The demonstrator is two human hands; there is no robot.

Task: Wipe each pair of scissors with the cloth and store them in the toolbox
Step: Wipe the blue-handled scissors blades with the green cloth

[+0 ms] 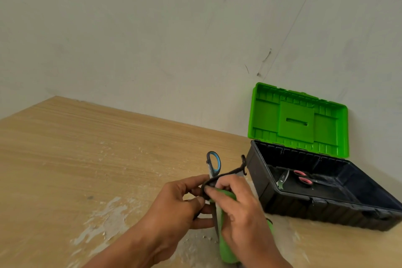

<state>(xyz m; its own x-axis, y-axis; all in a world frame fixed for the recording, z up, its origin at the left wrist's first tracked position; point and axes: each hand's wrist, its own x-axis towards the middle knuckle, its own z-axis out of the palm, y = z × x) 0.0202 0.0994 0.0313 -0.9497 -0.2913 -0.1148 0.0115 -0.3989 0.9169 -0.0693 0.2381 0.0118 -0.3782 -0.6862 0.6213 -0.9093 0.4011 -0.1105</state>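
Our left hand (185,202) and right hand (241,209) meet low in the middle of the frame. We see the left fingers curled round the blue scissors (218,166), whose handle points up. The right fingers pinch the green cloth (227,248) against the blade. At the right, on the wooden table (87,148), the black toolbox (261,183) sits with its green lid (298,119) up, and red scissors (303,178) lie inside.

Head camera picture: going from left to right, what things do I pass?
First the left hand gripping the blue-handled metal scissors → right hand holding the green cloth → black plastic toolbox with its green lid up.
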